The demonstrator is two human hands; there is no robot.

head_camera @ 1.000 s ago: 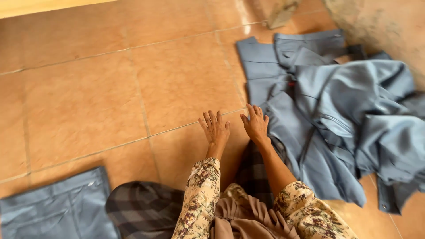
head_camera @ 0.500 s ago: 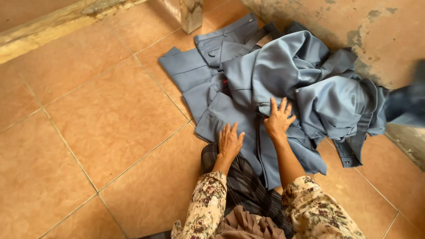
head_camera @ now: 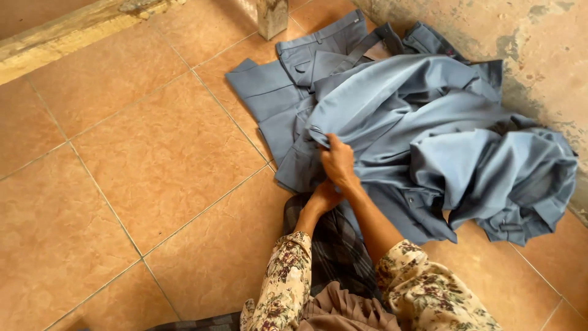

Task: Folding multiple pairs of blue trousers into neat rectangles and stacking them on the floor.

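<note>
Blue-grey cloth trousers [head_camera: 392,104], crumpled in a heap w/ other garments of the same fabric, lie on the terracotta tile floor [head_camera: 122,159] at upper right of the head view, pushed up against a stained, peeling wall [head_camera: 520,43]. One folded pair lies flat at the heap's left edge, waistband & pocket facing up. The right hand [head_camera: 338,160] is closed on a fold of the trousers near the heap's left-centre, fingers pinching the fabric, edge lifted a bit. The left hand [head_camera: 323,197] sits just below & touching the right wrist, low at the cloth's near edge; can't tell if it grips anything. Both arms wear floral-print sleeves [head_camera: 283,276], cream w/ dark flowers. Under the forearms, a dark plaid cloth [head_camera: 334,245] covers the person's lap. A pale concrete post base [head_camera: 272,17] stands at top centre, a worn stone ledge [head_camera: 67,37] along top left.
</note>
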